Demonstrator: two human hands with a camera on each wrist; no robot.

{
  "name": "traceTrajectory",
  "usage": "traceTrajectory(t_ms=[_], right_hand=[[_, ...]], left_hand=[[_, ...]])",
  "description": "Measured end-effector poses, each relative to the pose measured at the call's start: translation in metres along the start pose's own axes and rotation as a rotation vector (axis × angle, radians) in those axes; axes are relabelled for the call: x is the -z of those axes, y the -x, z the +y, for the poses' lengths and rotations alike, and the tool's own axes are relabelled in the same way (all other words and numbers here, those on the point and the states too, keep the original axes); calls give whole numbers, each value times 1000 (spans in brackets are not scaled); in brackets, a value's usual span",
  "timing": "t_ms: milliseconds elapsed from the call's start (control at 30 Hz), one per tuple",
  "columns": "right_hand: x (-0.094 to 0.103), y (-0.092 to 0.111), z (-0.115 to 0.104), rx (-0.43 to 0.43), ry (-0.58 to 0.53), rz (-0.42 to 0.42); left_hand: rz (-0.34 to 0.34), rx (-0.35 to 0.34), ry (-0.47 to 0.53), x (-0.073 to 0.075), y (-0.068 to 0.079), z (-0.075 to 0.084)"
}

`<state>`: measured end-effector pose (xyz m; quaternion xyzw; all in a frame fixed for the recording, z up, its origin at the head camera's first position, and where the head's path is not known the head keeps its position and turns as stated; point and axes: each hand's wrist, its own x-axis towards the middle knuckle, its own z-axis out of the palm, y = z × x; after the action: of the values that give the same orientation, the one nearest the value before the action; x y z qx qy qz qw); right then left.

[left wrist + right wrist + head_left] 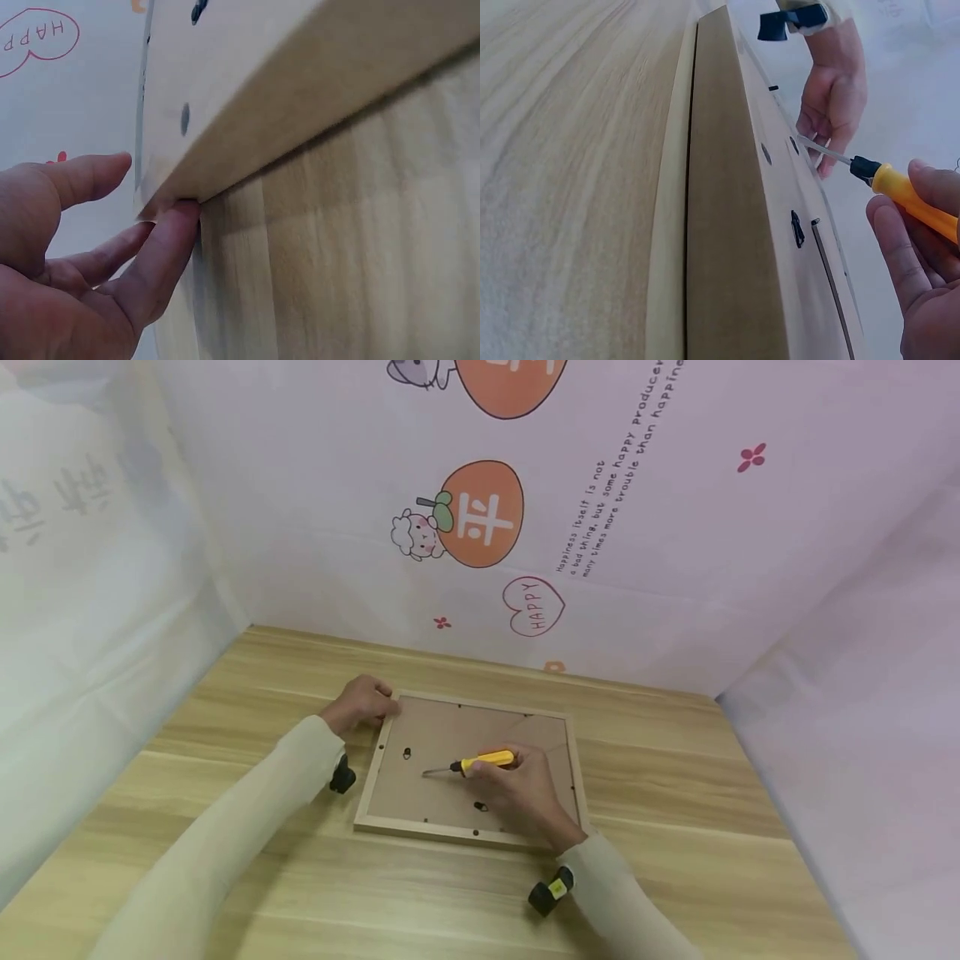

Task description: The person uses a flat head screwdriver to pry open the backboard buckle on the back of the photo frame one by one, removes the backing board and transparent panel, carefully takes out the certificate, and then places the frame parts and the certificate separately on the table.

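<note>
A light wooden picture frame point(471, 837) lies face down on the table, its brown backing board point(450, 727) upward. My right hand point(527, 783) grips a screwdriver point(487, 762) by its yellow handle, thumb and fingers around it. In the head view the metal shaft points left over the board; whether the tip touches it I cannot tell. At the frame's far left corner is my left hand point(363, 702). The left wrist view shows its fingertips point(180, 214) against the corner's side, with the thumb held apart.
Two dark hangers, one at the left point(407, 752) and one at the lower middle point(481, 807), sit on the backing board. Small dark fasteners dot the frame's edge. A wood-grain table point(660, 777) lies beneath, bounded by a printed back wall point(637, 610) and pale side sheets.
</note>
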<state>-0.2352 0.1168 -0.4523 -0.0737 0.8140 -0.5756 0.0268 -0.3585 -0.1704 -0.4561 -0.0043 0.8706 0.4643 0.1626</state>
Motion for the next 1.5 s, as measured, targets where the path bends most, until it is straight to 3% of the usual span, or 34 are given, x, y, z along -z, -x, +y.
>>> traceTrajectory(t_ms=[100, 267, 533, 867, 1200, 1500], right_hand=[[-1, 6, -12, 9, -12, -5], [0, 6, -15, 4, 1, 11], [-1, -7, 14, -6, 6, 32], [1, -9, 19, 68, -12, 42], [0, -10, 19, 70, -60, 45], [1, -7, 8, 49, -96, 11]], left_hand=[[-4, 8, -1, 1, -2, 1], [17, 27, 6, 0, -4, -2], [64, 3, -6, -4, 5, -8], [101, -34, -59, -5, 26, -17], [172, 33, 21, -10, 35, -22], [186, 100, 103, -15, 40, -27]])
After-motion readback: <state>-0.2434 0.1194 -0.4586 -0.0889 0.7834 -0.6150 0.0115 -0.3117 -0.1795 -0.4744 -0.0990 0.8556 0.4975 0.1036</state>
